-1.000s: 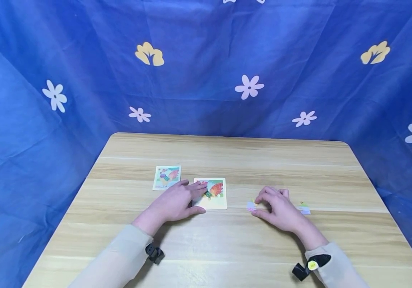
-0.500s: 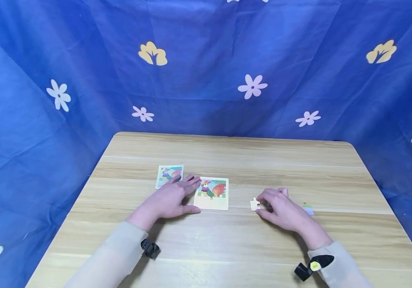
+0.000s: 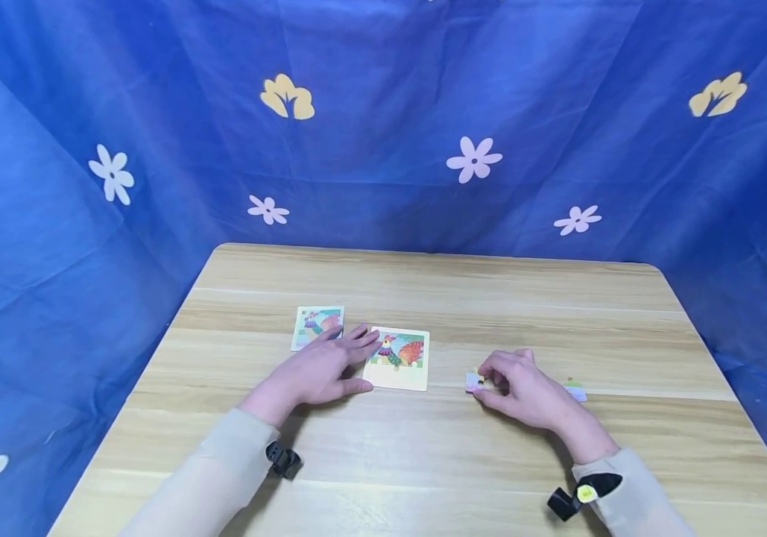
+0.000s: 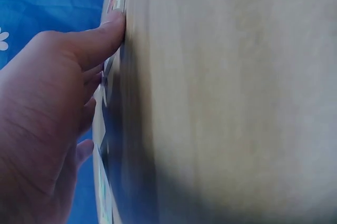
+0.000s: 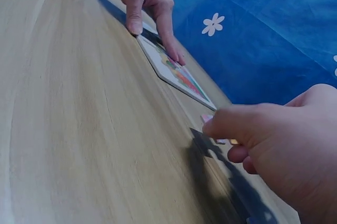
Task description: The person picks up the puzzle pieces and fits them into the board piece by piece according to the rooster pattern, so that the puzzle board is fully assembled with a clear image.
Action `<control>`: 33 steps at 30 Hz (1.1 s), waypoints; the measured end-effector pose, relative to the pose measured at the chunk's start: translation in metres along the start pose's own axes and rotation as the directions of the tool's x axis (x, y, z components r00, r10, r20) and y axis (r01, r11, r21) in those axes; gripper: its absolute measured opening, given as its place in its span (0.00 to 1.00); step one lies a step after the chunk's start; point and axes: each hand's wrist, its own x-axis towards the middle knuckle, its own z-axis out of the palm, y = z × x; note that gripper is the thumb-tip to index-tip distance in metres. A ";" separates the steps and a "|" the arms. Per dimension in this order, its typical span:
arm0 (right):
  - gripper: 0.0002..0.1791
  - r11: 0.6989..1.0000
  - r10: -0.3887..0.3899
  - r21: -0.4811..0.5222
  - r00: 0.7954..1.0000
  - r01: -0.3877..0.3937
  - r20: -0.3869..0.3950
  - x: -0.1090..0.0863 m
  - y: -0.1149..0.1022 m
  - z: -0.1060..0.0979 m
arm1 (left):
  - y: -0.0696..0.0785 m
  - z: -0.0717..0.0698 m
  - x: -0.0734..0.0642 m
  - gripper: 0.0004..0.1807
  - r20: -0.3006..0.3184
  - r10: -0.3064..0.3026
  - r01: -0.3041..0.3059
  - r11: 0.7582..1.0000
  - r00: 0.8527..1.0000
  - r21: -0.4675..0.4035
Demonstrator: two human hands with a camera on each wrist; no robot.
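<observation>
In the head view a square jigsaw board point(image 3: 393, 379) lies mid-table. Its upper part shows a colourful rooster, while a pale strip runs along the bottom. My left hand point(image 3: 312, 373) rests on the board's left edge with fingers spread, its thumb near the lower left corner. To the right of the board, my right hand point(image 3: 524, 391) pinches a pale blue and pink puzzle piece point(image 3: 473, 382) between thumb and fingers, just over the table. The right wrist view shows that piece point(image 5: 206, 118) partly hidden behind the thumb.
A picture card point(image 3: 308, 319) with the same rooster lies behind my left hand, partly covered by it. Another puzzle piece point(image 3: 575, 391), green and pale blue, lies right of my right hand. The wooden table point(image 3: 423, 462) ends at a blue flowered cloth point(image 3: 370, 134).
My left fingers have drawn back left from the rooster picture to the board's edge. The piece at my right hand looked whitish half a second ago and now shows its pale blue and pink colours.
</observation>
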 end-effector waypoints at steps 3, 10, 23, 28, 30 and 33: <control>0.13 1.000 0.004 0.020 0.999 -0.003 -0.033 0.002 -0.001 0.002 | 0.001 0.002 0.000 0.43 -0.035 0.024 -0.024 1.000 0.999 -0.002; 0.14 0.999 -0.004 0.049 0.999 0.005 -0.037 0.010 -0.007 0.007 | 0.004 0.006 -0.002 0.35 -0.069 0.074 -0.073 0.997 0.995 0.011; 0.13 0.993 -0.071 0.092 0.996 0.075 -0.050 0.026 -0.020 0.013 | 0.004 0.003 -0.002 0.35 -0.040 0.035 -0.037 0.998 0.999 -0.041; 0.13 0.991 -0.088 0.097 0.994 0.094 -0.060 0.030 -0.022 0.016 | 0.003 -0.003 0.001 0.33 -0.012 0.030 -0.030 0.999 0.999 -0.028; 0.13 0.991 -0.090 0.098 0.994 0.095 -0.057 0.031 -0.022 0.017 | 0.003 -0.005 0.003 0.33 -0.014 0.031 -0.032 0.999 0.999 -0.021; 0.12 0.990 -0.087 0.104 0.995 0.091 -0.048 0.032 -0.023 0.018 | 0.005 -0.007 0.006 0.34 -0.019 0.018 -0.018 0.999 1.000 -0.027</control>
